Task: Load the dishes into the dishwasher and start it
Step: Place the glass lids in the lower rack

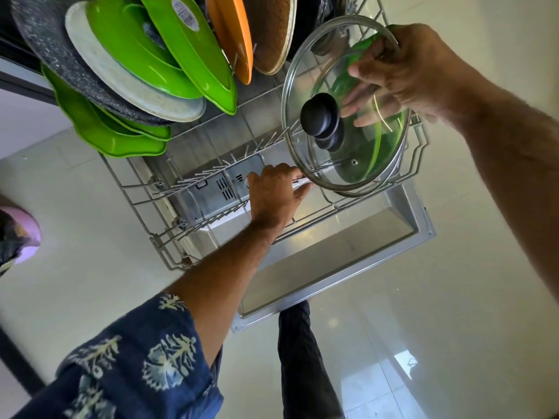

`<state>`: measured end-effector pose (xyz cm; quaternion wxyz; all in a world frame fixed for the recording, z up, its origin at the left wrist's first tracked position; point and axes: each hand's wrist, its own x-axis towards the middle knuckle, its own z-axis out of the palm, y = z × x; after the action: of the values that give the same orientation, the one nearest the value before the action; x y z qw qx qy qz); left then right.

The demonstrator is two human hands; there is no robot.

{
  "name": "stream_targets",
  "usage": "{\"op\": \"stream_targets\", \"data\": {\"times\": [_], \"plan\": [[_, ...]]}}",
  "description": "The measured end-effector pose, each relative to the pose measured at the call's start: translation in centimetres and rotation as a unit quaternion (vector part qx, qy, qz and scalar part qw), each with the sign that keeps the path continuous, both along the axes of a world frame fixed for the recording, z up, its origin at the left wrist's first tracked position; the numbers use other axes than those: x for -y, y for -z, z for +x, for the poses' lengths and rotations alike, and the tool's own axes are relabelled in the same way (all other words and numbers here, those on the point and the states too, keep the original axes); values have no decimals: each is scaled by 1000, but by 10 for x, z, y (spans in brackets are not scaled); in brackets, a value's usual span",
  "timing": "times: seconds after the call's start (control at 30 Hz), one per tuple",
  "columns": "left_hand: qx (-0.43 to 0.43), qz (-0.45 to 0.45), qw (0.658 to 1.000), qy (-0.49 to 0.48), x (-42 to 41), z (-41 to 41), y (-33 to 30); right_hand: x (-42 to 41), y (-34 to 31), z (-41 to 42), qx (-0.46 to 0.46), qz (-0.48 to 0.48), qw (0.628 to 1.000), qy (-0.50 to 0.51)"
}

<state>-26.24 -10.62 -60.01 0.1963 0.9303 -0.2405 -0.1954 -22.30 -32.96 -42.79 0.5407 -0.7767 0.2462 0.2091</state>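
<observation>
The dishwasher's lower wire rack (142, 189) is pulled out over the open door (332, 267). My right hand (405, 68) grips the upper right rim of a glass lid (329, 71) with a black knob (322, 119). The lid stands tilted on edge in the rack's right part. My left hand (273, 195) is closed around a rack wire beside the lid's lower left rim. At the back of the rack stand green plates (193, 46), an orange plate (239, 34), a white plate (121, 83), a brown plate (272, 31) and a dark speckled pan (51, 46).
A green dish (390, 131) shows through the glass behind the lid. The detergent compartment (217, 189) sits on the door under the rack. Glossy pale floor tiles (423, 297) surround the door. My dark trouser leg (302, 358) stands below the door; a pink slipper (21, 231) is at the left.
</observation>
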Motion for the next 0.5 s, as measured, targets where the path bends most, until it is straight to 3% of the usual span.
{"op": "stream_targets", "data": {"times": [0.17, 0.5], "plan": [[30, -30, 998, 40, 2, 8, 2, 5, -6, 8, -1, -16, 999, -35], [-88, -97, 991, 19, 4, 12, -6, -14, 1, 13, -24, -16, 999, 16]]}}
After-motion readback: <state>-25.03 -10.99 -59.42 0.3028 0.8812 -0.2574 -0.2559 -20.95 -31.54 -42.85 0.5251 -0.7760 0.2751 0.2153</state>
